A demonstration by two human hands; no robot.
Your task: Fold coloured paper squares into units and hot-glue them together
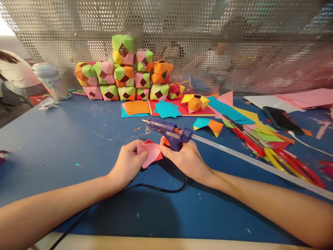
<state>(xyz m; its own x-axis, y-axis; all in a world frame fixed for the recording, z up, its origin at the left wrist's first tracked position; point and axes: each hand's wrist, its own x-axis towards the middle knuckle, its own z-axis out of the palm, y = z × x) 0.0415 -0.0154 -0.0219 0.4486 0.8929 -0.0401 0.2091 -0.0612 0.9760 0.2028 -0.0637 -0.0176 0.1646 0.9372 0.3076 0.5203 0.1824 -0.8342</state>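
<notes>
My left hand [130,161] pinches a folded pink and red paper piece [151,152] between thumb and fingers, low over the blue table. In my right hand [187,158] is a purple hot glue gun [165,129], its handle wrapped by my fingers and its metal nozzle pointing left above the paper. My right thumb reaches the paper's right edge. A long clear glue stick [241,156] sticks out of the gun's back toward the lower right. The black cord [158,189] runs from the gun under my left arm.
Stacked folded-paper balls [125,76] stand at the back against a perforated metal screen [197,62]. Coloured paper sheets [136,108], a blue and orange folded strip [208,125], red-handled scissors [299,163] and a phone [282,119] lie around. A bottle [52,81] stands back left; a person sits beyond.
</notes>
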